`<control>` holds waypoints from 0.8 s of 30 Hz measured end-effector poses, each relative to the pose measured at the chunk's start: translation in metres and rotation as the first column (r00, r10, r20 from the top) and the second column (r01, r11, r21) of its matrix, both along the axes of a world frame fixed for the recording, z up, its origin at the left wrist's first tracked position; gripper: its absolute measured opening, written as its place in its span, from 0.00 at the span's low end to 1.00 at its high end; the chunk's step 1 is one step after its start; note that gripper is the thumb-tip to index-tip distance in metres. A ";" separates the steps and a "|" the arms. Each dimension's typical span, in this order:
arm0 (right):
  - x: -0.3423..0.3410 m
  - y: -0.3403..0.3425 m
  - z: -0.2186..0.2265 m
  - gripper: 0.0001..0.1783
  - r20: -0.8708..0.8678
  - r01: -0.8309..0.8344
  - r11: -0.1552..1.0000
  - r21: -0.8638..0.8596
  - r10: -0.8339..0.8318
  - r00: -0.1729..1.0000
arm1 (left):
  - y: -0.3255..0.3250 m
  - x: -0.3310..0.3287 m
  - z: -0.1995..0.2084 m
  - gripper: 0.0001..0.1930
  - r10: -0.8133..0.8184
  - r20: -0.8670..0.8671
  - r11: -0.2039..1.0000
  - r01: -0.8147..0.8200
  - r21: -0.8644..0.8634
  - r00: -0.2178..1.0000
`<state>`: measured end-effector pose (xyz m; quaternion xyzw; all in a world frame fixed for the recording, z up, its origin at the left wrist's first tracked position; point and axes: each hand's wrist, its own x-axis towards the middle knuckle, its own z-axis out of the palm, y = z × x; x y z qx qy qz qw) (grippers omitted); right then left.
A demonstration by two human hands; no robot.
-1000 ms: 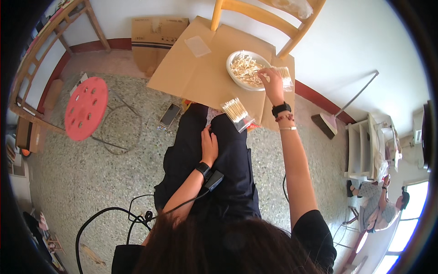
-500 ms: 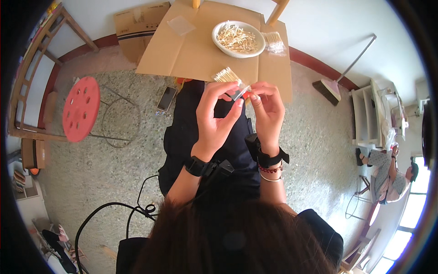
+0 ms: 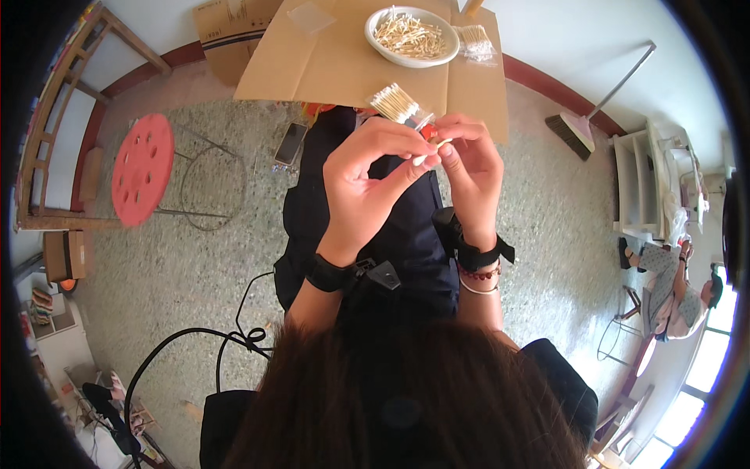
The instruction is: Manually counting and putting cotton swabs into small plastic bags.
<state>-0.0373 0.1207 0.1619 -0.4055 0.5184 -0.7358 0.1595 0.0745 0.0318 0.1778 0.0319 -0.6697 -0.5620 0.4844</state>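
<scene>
While a cotton swab [image 3: 422,159] shows over the dark trousers [image 3: 305,211], the left hand [image 3: 363,176] and right hand [image 3: 476,168] grasp it together at their fingertips. The left no longer rests on the trousers; it has joined the right, so both are now occupied with this single piece. Just beyond lies a bagged swab bundle [image 3: 393,103], near the cardboard surface's [image 3: 328,70] edge; farther off, I see a white bowl [image 3: 408,62] of loose swabs [image 3: 410,36].

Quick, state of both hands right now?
Left hand: closed, fingers pinching a cotton swab.
Right hand: closed, fingers pinching the same cotton swab.
</scene>
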 end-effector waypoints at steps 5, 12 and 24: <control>-0.005 0.005 0.002 0.06 -0.045 -0.061 0.997 -0.040 0.059 0.997 | -0.005 0.003 -0.001 0.08 -0.032 0.056 0.998 0.029 0.047 0.998; -0.008 0.005 0.004 0.06 -0.039 -0.078 0.995 -0.059 0.076 0.996 | -0.012 0.004 -0.004 0.07 0.024 0.080 0.995 -0.016 -0.096 0.997; -0.003 0.000 0.006 0.10 -0.444 0.215 0.975 0.059 -0.168 0.880 | -0.015 0.001 -0.002 0.10 0.441 0.116 0.796 -0.329 -0.508 0.890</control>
